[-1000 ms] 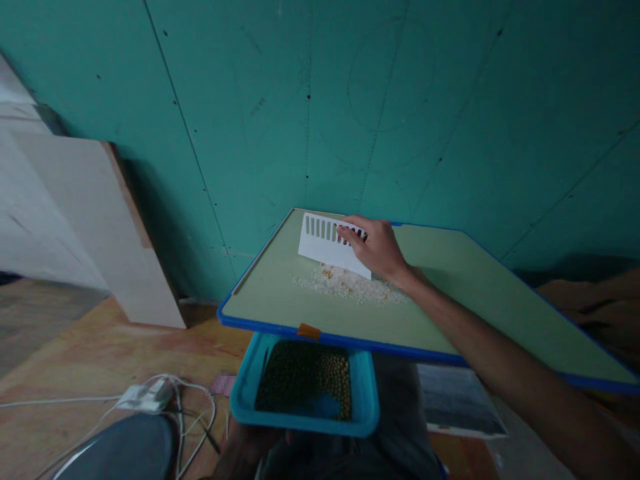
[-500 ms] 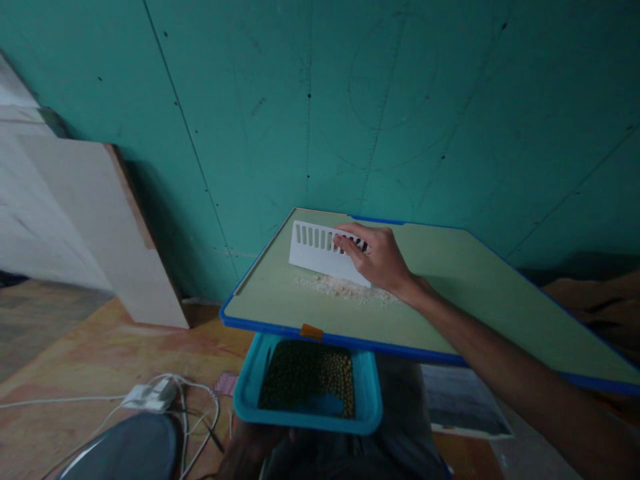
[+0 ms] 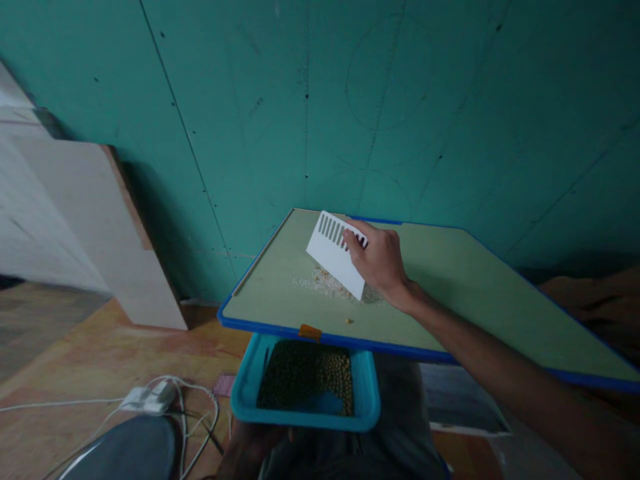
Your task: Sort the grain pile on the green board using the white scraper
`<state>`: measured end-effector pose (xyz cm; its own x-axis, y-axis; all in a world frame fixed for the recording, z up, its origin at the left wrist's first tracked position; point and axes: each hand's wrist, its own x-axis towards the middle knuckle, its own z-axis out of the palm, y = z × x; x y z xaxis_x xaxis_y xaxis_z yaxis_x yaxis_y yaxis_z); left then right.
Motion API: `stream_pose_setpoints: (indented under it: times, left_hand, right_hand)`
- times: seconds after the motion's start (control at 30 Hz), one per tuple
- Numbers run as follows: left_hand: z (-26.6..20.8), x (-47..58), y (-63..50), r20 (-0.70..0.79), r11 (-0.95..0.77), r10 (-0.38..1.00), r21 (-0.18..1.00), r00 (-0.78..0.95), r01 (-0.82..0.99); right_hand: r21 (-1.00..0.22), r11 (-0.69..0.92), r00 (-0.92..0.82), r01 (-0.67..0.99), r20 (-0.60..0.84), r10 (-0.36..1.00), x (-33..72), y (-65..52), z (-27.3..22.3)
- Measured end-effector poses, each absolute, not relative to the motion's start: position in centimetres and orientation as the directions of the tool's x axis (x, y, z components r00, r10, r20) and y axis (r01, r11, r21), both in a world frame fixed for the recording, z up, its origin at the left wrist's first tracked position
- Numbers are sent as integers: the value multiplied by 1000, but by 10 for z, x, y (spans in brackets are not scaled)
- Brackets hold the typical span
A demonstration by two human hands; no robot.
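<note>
While the left hand (image 3: pixel 250 448) sits low under the blue tray of beans (image 3: pixel 306 381), its grip hidden, the right hand (image 3: pixel 381 262) farther out pinches the white slotted scraper (image 3: pixel 336 253) at its right end. Its long axis runs away leftward and up, over the pale grain pile (image 3: pixel 327 285) just below-left of the hand on the green board (image 3: pixel 450 280). Compared with 0.5 s ago, the scraper has tilted steeper, the pile is narrower, and 1 grain (image 3: pixel 349 321) lies nearer the board's edge.

The place looks like a bare, unfinished room used as a makeshift work spot, perhaps in a home. Teal panel walls (image 3: pixel 400 100) show seams and screw dots, the plywood floor (image 3: pixel 100 360) is stained, white cables (image 3: pixel 165 400) trail loose, and a pale board (image 3: pixel 85 227) leans against the wall.
</note>
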<state>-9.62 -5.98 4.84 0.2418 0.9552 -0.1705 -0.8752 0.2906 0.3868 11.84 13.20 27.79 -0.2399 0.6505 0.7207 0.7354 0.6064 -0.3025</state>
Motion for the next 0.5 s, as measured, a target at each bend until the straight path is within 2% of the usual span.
stream_pose_setpoints:
  times: [0.17, 0.27, 0.4, 0.5]
  left_hand:
    - [37, -97, -61, -212, 286, 953, 408, 215, -867]
    - [39, -98, -62, -228, 264, 955, 369, 189, -891]
    - [35, -106, -61, -206, 229, 964, 306, 170, -924]
    - [20, -117, -59, -132, 231, 972, 349, 196, -908]
  right_hand:
    - [-326, 612, -248, 720, 704, 666, 115, 132, 273]
    - [-353, 628, -252, 693, 697, 671, 113, 132, 273]
    - [-373, 653, -265, 659, 697, 666, 110, 129, 274]
    - [-384, 676, -286, 629, 694, 660, 108, 127, 274]
